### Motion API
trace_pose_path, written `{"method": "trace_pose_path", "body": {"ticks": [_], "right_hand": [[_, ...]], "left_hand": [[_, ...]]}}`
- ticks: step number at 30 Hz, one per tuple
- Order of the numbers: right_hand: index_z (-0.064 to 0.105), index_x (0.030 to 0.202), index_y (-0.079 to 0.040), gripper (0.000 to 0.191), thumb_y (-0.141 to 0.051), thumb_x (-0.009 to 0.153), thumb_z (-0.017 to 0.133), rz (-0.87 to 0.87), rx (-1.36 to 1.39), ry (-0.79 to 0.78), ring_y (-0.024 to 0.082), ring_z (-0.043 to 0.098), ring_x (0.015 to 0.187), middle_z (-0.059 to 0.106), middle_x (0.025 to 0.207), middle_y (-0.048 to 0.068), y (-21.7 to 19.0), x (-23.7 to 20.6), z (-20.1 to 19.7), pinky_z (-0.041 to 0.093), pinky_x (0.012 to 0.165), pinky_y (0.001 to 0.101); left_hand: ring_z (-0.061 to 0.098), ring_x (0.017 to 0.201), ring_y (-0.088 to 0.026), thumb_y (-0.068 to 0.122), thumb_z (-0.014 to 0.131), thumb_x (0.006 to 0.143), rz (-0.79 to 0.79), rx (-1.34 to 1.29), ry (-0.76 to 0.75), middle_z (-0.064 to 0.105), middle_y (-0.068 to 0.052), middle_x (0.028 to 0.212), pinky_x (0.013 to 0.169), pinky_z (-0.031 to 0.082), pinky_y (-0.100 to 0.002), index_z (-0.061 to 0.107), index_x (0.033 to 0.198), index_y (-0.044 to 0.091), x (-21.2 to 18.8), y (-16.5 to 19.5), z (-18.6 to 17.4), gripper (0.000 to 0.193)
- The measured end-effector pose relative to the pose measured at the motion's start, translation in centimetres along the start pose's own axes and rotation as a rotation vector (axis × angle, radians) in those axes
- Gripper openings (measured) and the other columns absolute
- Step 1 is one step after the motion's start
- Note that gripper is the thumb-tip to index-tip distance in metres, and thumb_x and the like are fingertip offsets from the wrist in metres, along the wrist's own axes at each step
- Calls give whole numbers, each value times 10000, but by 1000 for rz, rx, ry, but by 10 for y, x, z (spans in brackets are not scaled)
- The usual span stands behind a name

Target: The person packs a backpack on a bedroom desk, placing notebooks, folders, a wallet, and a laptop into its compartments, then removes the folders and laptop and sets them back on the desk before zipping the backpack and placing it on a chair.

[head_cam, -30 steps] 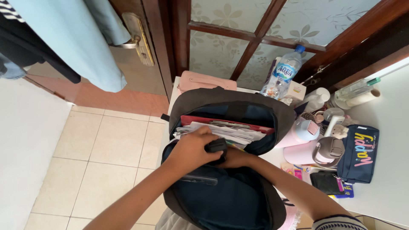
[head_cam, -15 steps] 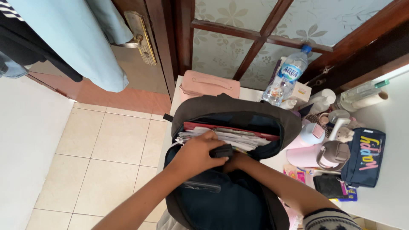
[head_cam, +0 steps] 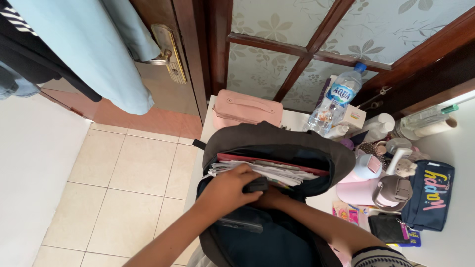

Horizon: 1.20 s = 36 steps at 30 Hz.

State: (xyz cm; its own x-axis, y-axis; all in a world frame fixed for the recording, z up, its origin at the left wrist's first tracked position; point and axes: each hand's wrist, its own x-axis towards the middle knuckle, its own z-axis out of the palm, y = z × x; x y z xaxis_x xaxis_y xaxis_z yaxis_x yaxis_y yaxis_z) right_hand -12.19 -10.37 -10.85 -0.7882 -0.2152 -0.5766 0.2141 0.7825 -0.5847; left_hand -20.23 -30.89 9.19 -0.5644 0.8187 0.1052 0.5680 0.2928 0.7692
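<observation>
Black and small, a boxy object [head_cam: 256, 185] sits in the curled fingers of the left hand [head_cam: 228, 190], gripped at the mouth of the open dark backpack [head_cam: 277, 148], just in front of a stack of papers and books [head_cam: 269, 170] standing inside. It looks rigid and light, easy to pinch by its sides; what it is cannot be made out. The right hand [head_cam: 271, 198] reaches in beneath the left, mostly covered by it, so I cannot tell whether it is open or closed on anything. The backpack itself is soft cloth, its flap thrown back, and likely heavy with paper; it stands on the near edge of a white table [head_cam: 448, 247]. Behind it lies a pink pouch [head_cam: 246, 109], and to the right a clear water bottle [head_cam: 332, 106], a pink tumbler [head_cam: 368, 190], a navy pencil case [head_cam: 429, 195] and small clutter too crowded to sort. The bag's bottom is cut off by the frame.
</observation>
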Motion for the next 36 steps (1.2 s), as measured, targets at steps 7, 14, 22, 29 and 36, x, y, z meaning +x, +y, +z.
{"method": "trace_pose_path", "body": {"ticks": [7, 14, 22, 29, 36], "right_hand": [[549, 1402, -138, 706, -335, 777, 812, 14, 119, -55, 277, 596, 1265, 612, 1374, 137, -6, -25, -24, 454, 1059, 383], [673, 1199, -77, 401, -296, 872, 754, 4, -214, -109, 335, 676, 1085, 699, 1169, 181, -26, -77, -46, 518, 932, 404], [620, 1085, -113, 306, -40, 792, 668, -170, 219, -359, 192, 674, 885, 687, 983, 55, -58, -148, -85, 541, 771, 331], [749, 1042, -132, 266, -56, 791, 705, -286, 101, -26, 221, 649, 756, 570, 805, 61, -98, -147, -80, 532, 691, 382], [731, 1145, -170, 302, -326, 895, 665, -182, -353, 107, 322, 699, 855, 722, 882, 122, -122, -130, -78, 535, 752, 479]], "left_hand": [[699, 974, -322, 285, 782, 813, -79, -159, 15, 695, -109, 1115, 845, 565, -392, 689, 1192, 86, -8, 3, -24, 438], [674, 1023, -297, 197, 774, 789, 126, 90, -2, 717, -72, 1014, 893, 528, -422, 718, 1014, 93, -7, -5, -9, 254], [614, 1027, -295, 173, 781, 781, 215, 168, -30, 691, -61, 984, 906, 463, -442, 712, 984, 106, -5, -10, 2, 225], [581, 1013, -220, 355, 817, 771, 158, 115, -300, 650, -44, 892, 956, 363, -400, 757, 765, 174, -13, 9, -22, 191], [665, 1012, -232, 435, 782, 795, 9, 116, -736, 750, 12, 954, 938, 419, -406, 788, 994, 214, -30, 9, -32, 297]]}}
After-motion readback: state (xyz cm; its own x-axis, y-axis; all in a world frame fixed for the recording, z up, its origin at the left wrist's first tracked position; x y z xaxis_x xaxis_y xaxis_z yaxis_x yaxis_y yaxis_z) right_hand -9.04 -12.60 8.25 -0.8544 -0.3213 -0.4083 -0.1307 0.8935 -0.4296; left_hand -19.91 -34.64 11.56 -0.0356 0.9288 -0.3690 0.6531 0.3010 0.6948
